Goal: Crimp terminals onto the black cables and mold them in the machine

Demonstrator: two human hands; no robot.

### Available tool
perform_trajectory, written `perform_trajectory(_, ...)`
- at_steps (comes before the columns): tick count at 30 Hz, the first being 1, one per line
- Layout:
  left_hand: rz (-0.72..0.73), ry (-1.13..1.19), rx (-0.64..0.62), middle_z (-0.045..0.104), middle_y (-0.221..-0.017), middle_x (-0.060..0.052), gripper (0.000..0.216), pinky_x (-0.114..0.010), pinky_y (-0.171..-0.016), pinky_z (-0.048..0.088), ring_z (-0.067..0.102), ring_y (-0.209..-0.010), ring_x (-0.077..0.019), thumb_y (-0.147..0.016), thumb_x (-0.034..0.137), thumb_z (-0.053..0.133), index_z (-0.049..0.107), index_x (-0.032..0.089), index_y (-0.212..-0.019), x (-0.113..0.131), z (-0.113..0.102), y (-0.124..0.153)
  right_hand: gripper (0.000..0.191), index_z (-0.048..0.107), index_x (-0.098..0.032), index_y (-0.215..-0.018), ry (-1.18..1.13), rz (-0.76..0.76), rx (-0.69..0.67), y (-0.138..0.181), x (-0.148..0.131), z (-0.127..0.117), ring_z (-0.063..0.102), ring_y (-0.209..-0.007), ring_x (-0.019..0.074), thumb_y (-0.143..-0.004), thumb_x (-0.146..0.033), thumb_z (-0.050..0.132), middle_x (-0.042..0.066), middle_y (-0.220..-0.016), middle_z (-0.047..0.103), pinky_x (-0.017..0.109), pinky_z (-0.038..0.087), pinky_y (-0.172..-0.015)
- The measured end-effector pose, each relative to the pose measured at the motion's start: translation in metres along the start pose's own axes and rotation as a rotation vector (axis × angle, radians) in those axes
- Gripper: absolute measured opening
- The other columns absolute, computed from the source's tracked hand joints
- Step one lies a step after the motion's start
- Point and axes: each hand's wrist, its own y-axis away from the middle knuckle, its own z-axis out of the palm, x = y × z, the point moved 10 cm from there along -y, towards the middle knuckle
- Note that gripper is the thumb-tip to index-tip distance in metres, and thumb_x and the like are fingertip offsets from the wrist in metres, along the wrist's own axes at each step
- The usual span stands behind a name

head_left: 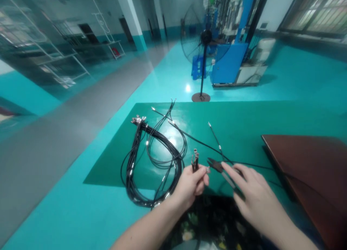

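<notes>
Just right of the big loop of black cables (130,163), left fingers (200,174) pinch shiny cable ends (195,159), pointing up. Right fingers (233,174) hold long pliers (216,165), nose slanting away, toward the loop's side.

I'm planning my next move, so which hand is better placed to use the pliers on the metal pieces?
Probably your right hand: it holds the pliers, their tips near the left hand, which is occupied gripping the metal pieces.

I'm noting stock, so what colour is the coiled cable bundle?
The cable bundle is black, seen best in the head view.
</notes>
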Motion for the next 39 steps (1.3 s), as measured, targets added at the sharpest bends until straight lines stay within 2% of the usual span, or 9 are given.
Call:
perform_trajectory(3,0.023,0.01,0.005,0.048,-0.044,0.004,0.026,-0.018,-0.031,0.009,0.022,-0.027,-0.0011,-0.073,0.035,0.061,0.048,0.012,-0.067,-0.003,0.007,-0.004,0.063,0.041,-0.026,-0.13,0.228,-0.05,0.014,0.017,-0.009,-0.01,0.051,-0.089,0.0274,-0.069,-0.007,0.044,0.011,-0.102,0.054,0.043,0.044,-0.072)
perform_trajectory(8,0.065,-0.007,0.044,0.05,-0.046,0.004,0.025,-0.018,-0.031,0.01,0.023,-0.027,-0.0012,-0.073,0.035,0.06,0.049,0.012,-0.073,-0.007,0.015,-0.004,0.059,0.049,-0.023,-0.124,0.454,-0.007,0.028,0.029,-0.017,-0.02,0.05,-0.086,0.0321,-0.067,-0.008,0.05,0.015,-0.1,0.056,0.047,0.042,-0.07)
perform_trajectory(15,0.116,-0.097,0.099,0.05,-0.05,0.004,0.024,-0.017,-0.032,0.013,0.023,-0.031,-0.0017,-0.077,0.035,0.055,0.049,0.012,-0.079,-0.01,0.017,0.001,0.061,0.046,-0.025,-0.127,0.476,0.06,0.001,0.034,-0.017,-0.018,0.049,-0.079,0.0292,-0.068,-0.01,0.052,0.013,-0.094,0.057,0.043,0.04,-0.065)
perform_trajectory(21,0.237,-0.243,0.166,0.052,-0.055,0.002,0.026,-0.018,-0.037,0.019,0.027,-0.037,-0.0027,-0.08,0.038,0.052,0.052,0.012,-0.084,-0.008,0.007,0.006,0.061,0.047,-0.026,-0.127,0.503,0.029,-0.012,0.033,-0.02,-0.016,0.05,-0.075,0.0283,-0.067,-0.013,0.053,0.012,-0.092,0.058,0.041,0.038,-0.06)
perform_trajectory(27,0.279,-0.31,0.196,0.053,-0.059,0.002,0.03,-0.018,-0.04,0.022,0.033,-0.042,-0.0042,-0.08,0.042,0.052,0.054,0.014,-0.087,-0.008,0.002,0.008,0.059,0.049,-0.025,-0.125,0.548,0.016,-0.036,0.029,-0.021,-0.012,0.049,-0.067,0.0246,-0.068,-0.01,0.05,0.011,-0.083,0.059,0.037,0.036,-0.055)
perform_trajectory(30,0.246,-0.266,0.186,0.052,-0.056,0.002,0.031,-0.018,-0.038,0.02,0.03,-0.039,-0.0035,-0.078,0.044,0.055,0.053,0.013,-0.084,-0.009,0.003,0.005,0.057,0.051,-0.026,-0.123,0.517,-0.006,-0.019,0.026,-0.021,-0.017,0.05,-0.07,0.0257,-0.069,-0.01,0.049,0.011,-0.085,0.059,0.038,0.037,-0.057)
perform_trajectory(34,0.106,-0.081,0.114,0.046,-0.046,0.005,0.029,-0.018,-0.033,0.012,0.022,-0.03,-0.0019,-0.073,0.041,0.06,0.049,0.014,-0.073,-0.016,0.007,-0.002,0.056,0.051,-0.027,-0.122,0.427,-0.015,0.017,0.026,-0.015,-0.023,0.051,-0.079,0.0276,-0.068,-0.011,0.048,0.011,-0.091,0.058,0.041,0.04,-0.063)
perform_trajectory(39,-0.057,0.07,0.037,0.044,-0.044,0.006,0.027,-0.018,-0.032,0.009,0.02,-0.028,-0.0005,-0.072,0.035,0.062,0.053,0.01,-0.077,-0.022,0.01,-0.004,0.06,0.039,-0.026,-0.13,0.263,0.024,0.054,0.035,-0.003,-0.016,0.052,-0.084,0.0269,-0.073,-0.012,0.047,0.01,-0.095,0.056,0.041,0.043,-0.066)
